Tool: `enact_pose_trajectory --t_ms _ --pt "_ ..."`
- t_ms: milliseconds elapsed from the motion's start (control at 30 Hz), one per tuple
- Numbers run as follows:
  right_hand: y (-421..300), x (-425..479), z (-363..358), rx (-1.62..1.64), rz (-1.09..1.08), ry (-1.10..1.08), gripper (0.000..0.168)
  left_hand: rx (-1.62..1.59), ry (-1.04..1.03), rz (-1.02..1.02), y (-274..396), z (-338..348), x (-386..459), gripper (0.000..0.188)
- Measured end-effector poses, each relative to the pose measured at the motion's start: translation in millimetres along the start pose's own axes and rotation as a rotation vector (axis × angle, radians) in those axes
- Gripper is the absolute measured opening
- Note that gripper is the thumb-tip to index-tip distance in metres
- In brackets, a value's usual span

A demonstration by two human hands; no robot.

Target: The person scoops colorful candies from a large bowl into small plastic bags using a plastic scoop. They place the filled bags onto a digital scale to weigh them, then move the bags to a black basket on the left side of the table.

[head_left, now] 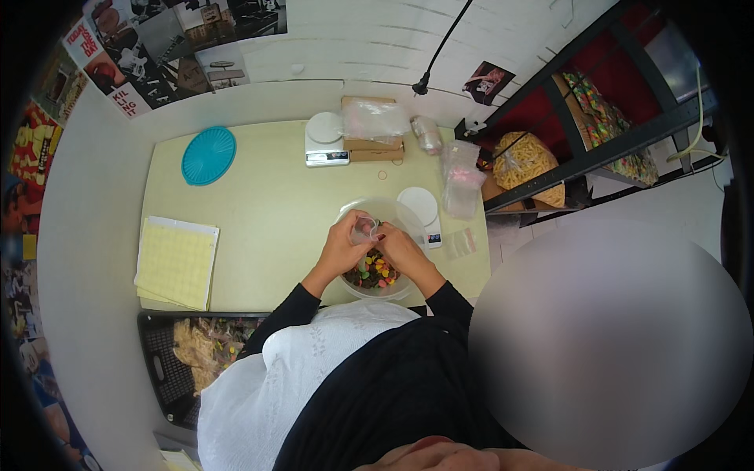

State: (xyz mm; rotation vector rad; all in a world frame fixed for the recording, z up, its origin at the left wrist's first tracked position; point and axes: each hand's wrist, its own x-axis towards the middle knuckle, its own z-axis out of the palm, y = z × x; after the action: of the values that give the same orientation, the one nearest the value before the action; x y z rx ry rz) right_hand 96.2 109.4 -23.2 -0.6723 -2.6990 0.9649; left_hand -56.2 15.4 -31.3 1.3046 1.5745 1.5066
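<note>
A round translucent plastic tub (412, 216) stands at the table's near edge, holding a mix of small coloured candies and dark pieces (377, 269). Over its left part, my left hand (344, 241) grips a clear plastic bag (364, 228) at its rim. My right hand (403, 248) is above the tub, its fingertips close to the mouth of the bag; the fingers are bent and what lies between them is hidden. Just right of the tub is a white digital scale (418, 205), partly behind the tub's rim. A small clear bag (461, 243) lies flat beside that scale.
Further back stand a second scale (324, 128) and cardboard boxes with plastic bags (372, 120). Bag bundles (462, 182) lie at the right edge. A blue lid (209, 156) and yellow sheets (177, 262) are on the left. A black crate (154, 341) stands below; a metal shelf (601, 153) rises right.
</note>
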Motion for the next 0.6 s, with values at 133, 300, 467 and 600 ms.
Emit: enact_pose_trajectory --t_ms 133,300,467,600 --pt "5.1 -0.4 3.1 0.011 0.036 -0.082 0.014 0.009 0.009 -0.006 2.7 -0.5 -1.0 0.04" --pt "13.4 -3.6 10.3 0.057 -0.002 0.0 0.017 0.019 0.012 -0.003 3.9 1.2 -1.0 0.038" --pt "8.9 -5.4 15.3 0.082 0.068 -0.02 0.018 0.015 0.013 -0.027 5.8 2.1 -1.7 0.04" --pt "3.7 -4.0 8.7 0.155 0.159 -0.019 0.017 -0.002 -0.004 -0.015 3.6 -0.5 -1.1 0.042"
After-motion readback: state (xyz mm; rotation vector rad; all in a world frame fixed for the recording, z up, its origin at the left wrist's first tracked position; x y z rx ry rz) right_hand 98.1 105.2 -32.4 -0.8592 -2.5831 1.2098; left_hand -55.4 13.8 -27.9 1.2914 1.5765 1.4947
